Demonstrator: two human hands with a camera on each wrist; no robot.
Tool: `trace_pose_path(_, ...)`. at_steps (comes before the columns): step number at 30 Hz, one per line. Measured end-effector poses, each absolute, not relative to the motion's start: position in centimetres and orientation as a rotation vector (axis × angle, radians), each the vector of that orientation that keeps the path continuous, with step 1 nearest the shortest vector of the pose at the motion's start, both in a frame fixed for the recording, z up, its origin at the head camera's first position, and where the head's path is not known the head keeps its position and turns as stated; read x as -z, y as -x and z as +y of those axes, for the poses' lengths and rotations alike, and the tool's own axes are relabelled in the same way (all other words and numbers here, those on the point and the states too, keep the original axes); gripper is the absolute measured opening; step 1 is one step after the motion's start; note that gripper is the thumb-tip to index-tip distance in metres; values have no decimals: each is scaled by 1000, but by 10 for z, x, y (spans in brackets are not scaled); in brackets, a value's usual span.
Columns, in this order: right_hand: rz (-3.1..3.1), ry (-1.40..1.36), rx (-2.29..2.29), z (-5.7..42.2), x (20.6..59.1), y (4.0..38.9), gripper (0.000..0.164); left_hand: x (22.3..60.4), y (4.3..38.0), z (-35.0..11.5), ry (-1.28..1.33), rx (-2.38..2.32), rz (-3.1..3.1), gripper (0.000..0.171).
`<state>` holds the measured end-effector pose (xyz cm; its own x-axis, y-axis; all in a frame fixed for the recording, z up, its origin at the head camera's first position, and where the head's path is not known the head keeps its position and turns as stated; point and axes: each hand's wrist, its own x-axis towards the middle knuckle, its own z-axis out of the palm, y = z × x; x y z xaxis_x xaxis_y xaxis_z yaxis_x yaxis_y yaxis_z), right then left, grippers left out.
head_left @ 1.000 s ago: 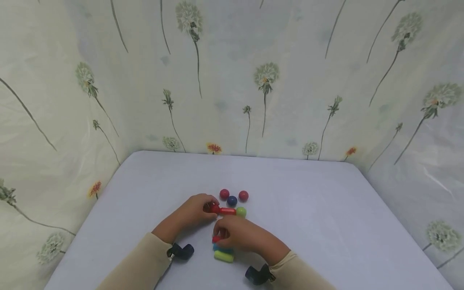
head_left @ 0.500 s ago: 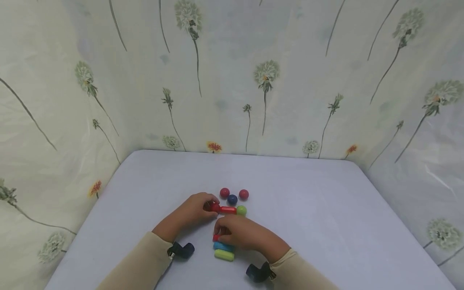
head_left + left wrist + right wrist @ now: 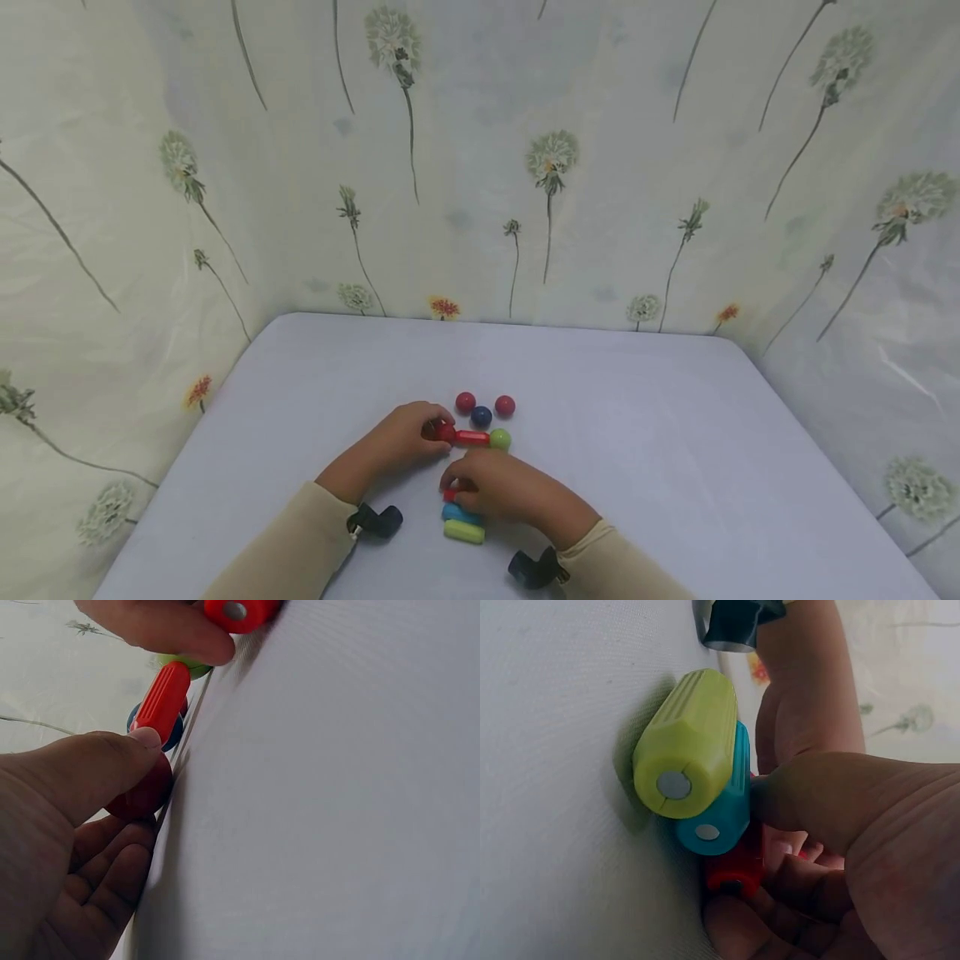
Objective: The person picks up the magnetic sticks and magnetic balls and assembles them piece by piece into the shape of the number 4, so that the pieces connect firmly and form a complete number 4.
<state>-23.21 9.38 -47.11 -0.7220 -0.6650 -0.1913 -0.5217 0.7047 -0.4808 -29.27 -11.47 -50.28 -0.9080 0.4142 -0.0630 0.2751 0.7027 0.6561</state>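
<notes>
My left hand pinches a red ball between thumb and fingers. A red magnetic stick runs from that ball to a light green ball; in the left wrist view the thumb tip overlaps the stick's near end. Closer to me, my right hand grips a second red magnetic stick, mostly covered by its fingers. Side by side with it lie a blue magnetic stick and a yellow-green one, each with a round metal end in the right wrist view. The right thumb is close against the blue stick.
Behind the hands, two red balls, left and right, flank a dark blue ball on the white table. Flower-patterned sheeting rises along the table's back and sides. Black cameras sit on both wrists.
</notes>
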Motion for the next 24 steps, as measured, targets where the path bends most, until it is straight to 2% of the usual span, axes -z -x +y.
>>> trace_pose_path(13,2560,808,819,103,475,244,20,502,290,-114,-470,-988,2733,41)
trace_pose_path(24,2591,580,1155,111,470,257,20,502,291,-114,-472,-979,2738,35)
